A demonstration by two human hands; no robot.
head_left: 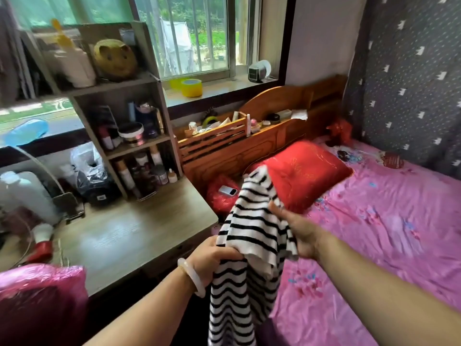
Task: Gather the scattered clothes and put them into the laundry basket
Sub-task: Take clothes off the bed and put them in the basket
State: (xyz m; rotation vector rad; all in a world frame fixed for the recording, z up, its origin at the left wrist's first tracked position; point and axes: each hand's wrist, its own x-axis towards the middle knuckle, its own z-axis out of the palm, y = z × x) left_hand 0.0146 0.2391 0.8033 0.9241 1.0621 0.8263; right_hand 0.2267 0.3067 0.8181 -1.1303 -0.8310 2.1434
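A black-and-white striped garment (pixel 252 231) hangs in the air between the desk and the bed, held by both hands. My left hand (pixel 212 258), with a pale bangle on the wrist, grips its lower left fold. My right hand (pixel 296 233) grips the right side, thumb on top of the cloth. The lower part of the garment drapes down toward the bottom edge of the view. No laundry basket is in view.
A wooden desk (pixel 129 240) with a shelf of bottles (pixel 139 156) stands on the left. The bed with a pink sheet (pixel 374 233) and a red pillow (pixel 304 171) fills the right. A phone (pixel 228 190) lies on a red bag by the headboard. A pink bag (pixel 40 295) sits at bottom left.
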